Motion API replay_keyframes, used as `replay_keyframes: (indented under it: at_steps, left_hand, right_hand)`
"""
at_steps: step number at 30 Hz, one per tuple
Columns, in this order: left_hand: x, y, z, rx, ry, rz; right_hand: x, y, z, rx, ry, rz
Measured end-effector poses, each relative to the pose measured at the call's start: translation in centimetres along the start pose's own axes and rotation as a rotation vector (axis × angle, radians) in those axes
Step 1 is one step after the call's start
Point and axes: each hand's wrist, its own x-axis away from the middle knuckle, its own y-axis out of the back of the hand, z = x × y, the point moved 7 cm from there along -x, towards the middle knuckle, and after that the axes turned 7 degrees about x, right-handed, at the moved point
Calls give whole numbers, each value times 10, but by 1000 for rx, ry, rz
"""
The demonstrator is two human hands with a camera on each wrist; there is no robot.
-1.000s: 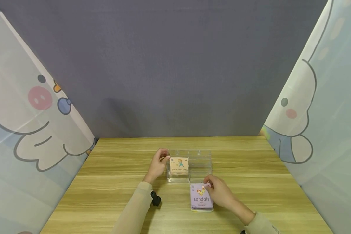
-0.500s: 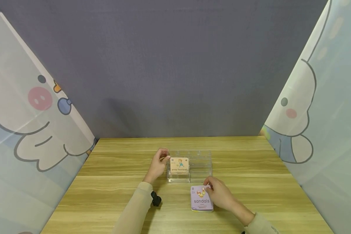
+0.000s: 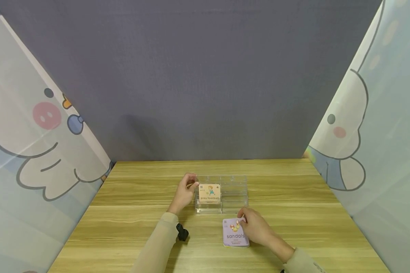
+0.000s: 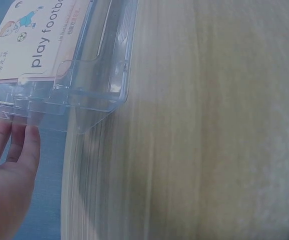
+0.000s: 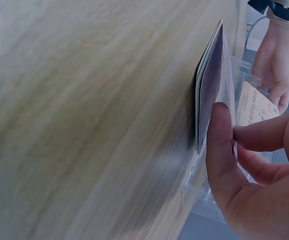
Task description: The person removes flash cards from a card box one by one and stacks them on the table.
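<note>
A clear plastic card rack [image 3: 234,189] stands near the middle of the table, with a cream "play football" card [image 3: 209,193] in its left part. My left hand [image 3: 183,194] grips the rack's left edge; in the left wrist view, the fingers [image 4: 30,145] reach behind the clear plastic. In front of the rack, a purple "sandals" card [image 3: 235,232] lies over a small stack of cards [image 5: 200,95]. My right hand [image 3: 257,226] pinches the sandals card at its upper right corner, thumb on one face and fingers on the other. A thin yellow edge shows beneath it.
The wood-grain table [image 3: 130,212] reaches a grey back panel [image 3: 205,87]. Cartoon-printed curtains [image 3: 24,113] flank both sides. A black device [image 3: 182,231] is strapped at the left wrist.
The sandals card has slid slightly toward me, its lower edge now nearly level with the cards beneath. My right hand moved down a little with it. The left hand and rack have stayed put.
</note>
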Motion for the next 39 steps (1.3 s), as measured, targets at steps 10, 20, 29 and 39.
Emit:
replay_keyframes:
  at_steps: [10,20,29,39]
  left_hand:
    - [-8,4,27,7,3,-13]
    - [-8,3,26,-14,-10,-6]
    - [-8,3,27,2,-9,0]
    - [-7,4,27,-13,2,-10]
  right_hand:
    - [-1,-1,4,123,-1,-13]
    - [-6,-5,2,302,-32,-37]
    - [-6,-7,1,352,-1,-48]
    - [-7,-4,7,371,33,-59]
